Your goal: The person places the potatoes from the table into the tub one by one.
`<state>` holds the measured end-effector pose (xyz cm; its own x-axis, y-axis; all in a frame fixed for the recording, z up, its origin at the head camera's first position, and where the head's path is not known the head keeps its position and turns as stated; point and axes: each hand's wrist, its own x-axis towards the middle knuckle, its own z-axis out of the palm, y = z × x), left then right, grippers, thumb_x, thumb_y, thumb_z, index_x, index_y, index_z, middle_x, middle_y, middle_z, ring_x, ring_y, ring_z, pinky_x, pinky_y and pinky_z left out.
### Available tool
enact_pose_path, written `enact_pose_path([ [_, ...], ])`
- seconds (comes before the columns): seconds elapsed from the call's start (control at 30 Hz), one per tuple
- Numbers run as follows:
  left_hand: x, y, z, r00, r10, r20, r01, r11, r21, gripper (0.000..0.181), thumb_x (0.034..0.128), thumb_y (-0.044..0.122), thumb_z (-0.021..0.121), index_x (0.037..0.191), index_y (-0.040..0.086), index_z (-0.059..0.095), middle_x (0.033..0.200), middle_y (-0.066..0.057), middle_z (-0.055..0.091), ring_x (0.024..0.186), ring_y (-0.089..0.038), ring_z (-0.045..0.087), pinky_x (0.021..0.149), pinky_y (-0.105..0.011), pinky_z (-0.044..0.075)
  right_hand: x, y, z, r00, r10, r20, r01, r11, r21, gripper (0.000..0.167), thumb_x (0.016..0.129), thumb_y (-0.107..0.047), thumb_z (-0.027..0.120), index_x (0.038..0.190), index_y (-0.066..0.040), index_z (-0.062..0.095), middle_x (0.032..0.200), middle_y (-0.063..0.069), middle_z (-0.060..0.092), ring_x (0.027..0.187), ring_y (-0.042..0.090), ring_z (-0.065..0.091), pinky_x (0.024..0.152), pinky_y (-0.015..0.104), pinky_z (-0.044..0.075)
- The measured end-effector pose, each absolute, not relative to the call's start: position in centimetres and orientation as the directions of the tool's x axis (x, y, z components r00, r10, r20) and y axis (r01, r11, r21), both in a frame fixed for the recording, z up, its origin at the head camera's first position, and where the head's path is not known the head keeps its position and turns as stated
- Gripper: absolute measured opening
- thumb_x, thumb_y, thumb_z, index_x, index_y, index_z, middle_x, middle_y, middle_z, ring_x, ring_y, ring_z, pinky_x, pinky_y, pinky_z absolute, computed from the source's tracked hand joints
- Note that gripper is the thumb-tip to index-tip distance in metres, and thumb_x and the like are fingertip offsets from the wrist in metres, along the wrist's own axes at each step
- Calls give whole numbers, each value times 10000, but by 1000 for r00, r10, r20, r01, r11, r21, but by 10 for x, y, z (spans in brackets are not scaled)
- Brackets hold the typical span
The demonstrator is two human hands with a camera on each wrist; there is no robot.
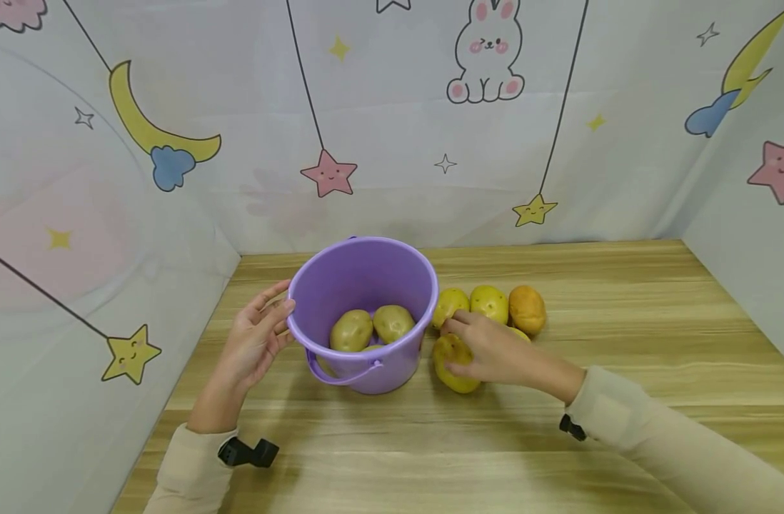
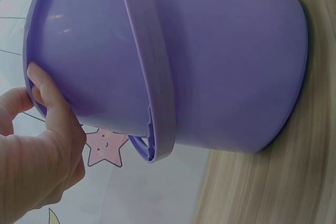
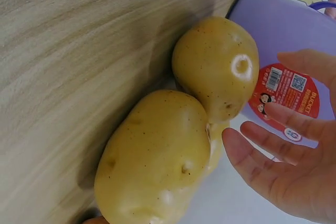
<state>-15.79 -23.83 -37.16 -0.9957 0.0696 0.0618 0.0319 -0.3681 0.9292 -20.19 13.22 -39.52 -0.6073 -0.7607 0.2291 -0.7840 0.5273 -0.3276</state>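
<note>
A purple bucket (image 1: 392,368) stands on the table with its handle hanging down the front. My left hand (image 1: 253,343) pinches the bucket's left rim between thumb and fingers, as the left wrist view also shows. Inside lie a potato (image 1: 351,330), another potato (image 1: 394,323) and part of a third. My right hand (image 1: 495,350) is over a yellow potato (image 1: 453,375) just right of the bucket. In the right wrist view its fingers (image 3: 283,145) are spread and apart from the near potato (image 3: 215,66) and the larger potato (image 3: 157,156).
Behind my right hand lie a yellow potato (image 1: 490,303), another yellow potato (image 1: 450,303) and a browner, orange one (image 1: 527,310). One more potato is mostly hidden by the hand. A patterned white cloth (image 1: 398,143) closes off the wooden table (image 1: 366,450) at the back and sides.
</note>
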Motion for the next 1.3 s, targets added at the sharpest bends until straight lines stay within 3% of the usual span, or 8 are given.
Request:
enact_pose_path([
  [0.4, -159, -237, -372, -995, 72, 66, 35, -369, 929, 384, 1034, 30, 523, 1404, 44, 422, 1082, -108, 610, 844, -152, 677, 737, -236, 605, -201, 131, -403, -587, -775, 233, -805, 531, -263, 387, 774, -249, 822, 1052, -32, 660, 990, 55, 608, 847, 192, 590, 668, 284, 552],
  [0.8, -160, -237, -370, -996, 63, 58, 31, -364, 931, 387, 1036, 30, 516, 1408, 39, 411, 1105, -114, 608, 850, -153, 674, 735, -235, 604, -199, 127, -401, -604, -774, 188, -791, 555, -258, 411, 777, -238, 828, 1076, -24, 644, 1010, 59, 574, 882, 212, 572, 719, 338, 561],
  [1.3, -159, -238, -372, -995, 72, 64, 32, -383, 923, 367, 1034, 23, 520, 1390, 50, 438, 1075, -109, 620, 840, -158, 677, 730, -238, 606, -191, 120, -404, -659, -746, 100, -745, 627, -229, 573, 738, -285, 884, 1160, -13, 608, 1117, 166, 559, 944, 332, 544, 677, 390, 574],
])
